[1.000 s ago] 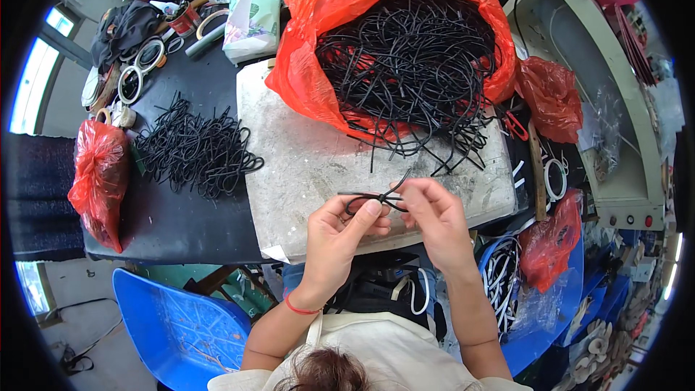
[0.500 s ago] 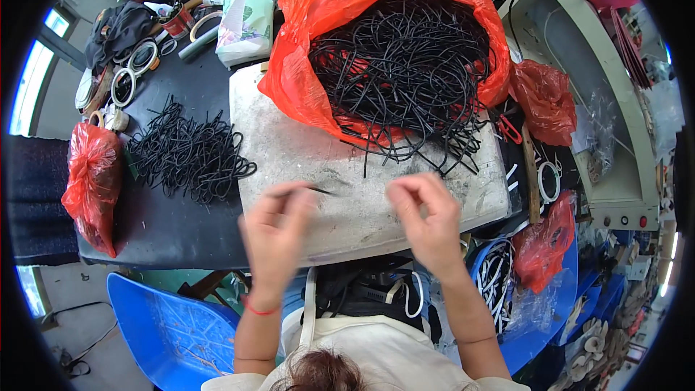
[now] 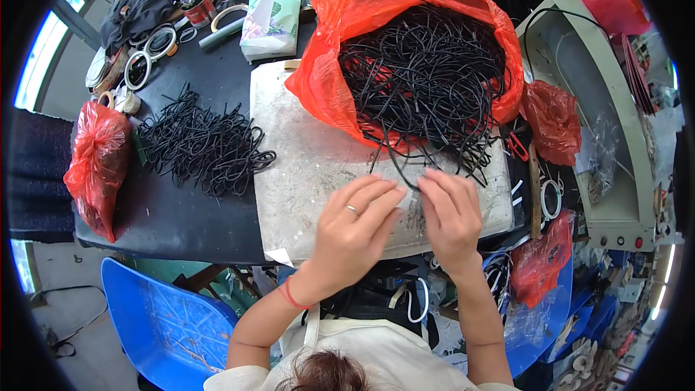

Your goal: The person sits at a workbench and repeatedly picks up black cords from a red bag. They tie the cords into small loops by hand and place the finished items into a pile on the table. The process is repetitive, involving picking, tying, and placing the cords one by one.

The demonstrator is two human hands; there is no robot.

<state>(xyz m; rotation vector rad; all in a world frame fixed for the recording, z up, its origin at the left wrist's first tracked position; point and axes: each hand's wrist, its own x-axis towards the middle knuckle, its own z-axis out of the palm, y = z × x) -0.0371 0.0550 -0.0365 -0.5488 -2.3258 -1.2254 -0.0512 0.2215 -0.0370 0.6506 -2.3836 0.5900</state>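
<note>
My right hand [image 3: 452, 219] is closed, with thumb and fingers pinched at a thin black cord [image 3: 402, 171] that trails down from the heap. Close on its left, my left hand [image 3: 356, 226] has its fingers bent and pressed together. What lies in the left fingers, if anything, is hidden. Beyond both hands, an open red plastic bag [image 3: 318, 61] lies on its side. A large tangle of black cords [image 3: 427, 65] fills it and spills onto the whitish board [image 3: 297, 174]. To the left, a smaller pile of looped black cords [image 3: 206, 146] rests on the dark tabletop.
A tied red bag [image 3: 98, 166] stands at the left edge. Tape rolls [image 3: 137, 70] and a tissue pack [image 3: 271, 22] sit at the back. On the right are a crumpled red bag [image 3: 550, 123] and a pale metal casing [image 3: 622, 210]. A blue plastic chair [image 3: 166, 318] is below the table.
My left hand has moved right, close to my right hand; the dark strand seen at its fingertips no longer shows. My right hand now pinches a cord by the heap. The whole view has shifted slightly.
</note>
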